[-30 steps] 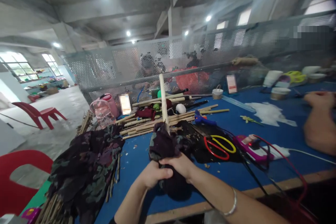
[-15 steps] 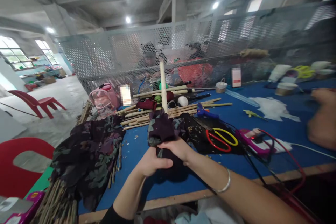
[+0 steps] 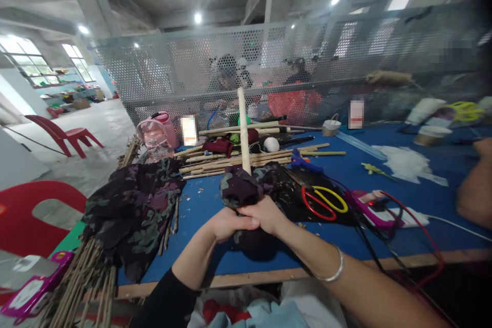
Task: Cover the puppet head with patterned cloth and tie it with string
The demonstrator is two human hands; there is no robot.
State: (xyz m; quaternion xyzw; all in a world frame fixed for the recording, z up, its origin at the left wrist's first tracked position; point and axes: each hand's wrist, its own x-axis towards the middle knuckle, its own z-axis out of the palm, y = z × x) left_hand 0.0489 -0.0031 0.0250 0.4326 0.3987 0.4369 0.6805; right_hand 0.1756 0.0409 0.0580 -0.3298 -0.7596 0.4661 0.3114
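A pale wooden stick stands up from a bundle of dark, flower-patterned cloth over the blue table. My left hand is closed around the lower part of the bundle, its thumb pointing right. My right hand grips the same cloth from the right, touching the left hand, with a silver bracelet on that wrist. More dark cloth hangs below both hands. Whatever lies inside the wrapping, and the stick's lower end, is hidden. Right of the bundle lie scissors with red and yellow handles on black material.
Several sticks lie behind the bundle beside a white ball. A blue glue gun and a purple-white power strip with cables are on the right. Patterned cloth covers twigs at left. Another person's arm reaches in at right.
The view has shifted slightly, so the surroundings sit a little further right. Both hands still grip the cloth bundle, now drawn closer together. The stick remains upright.
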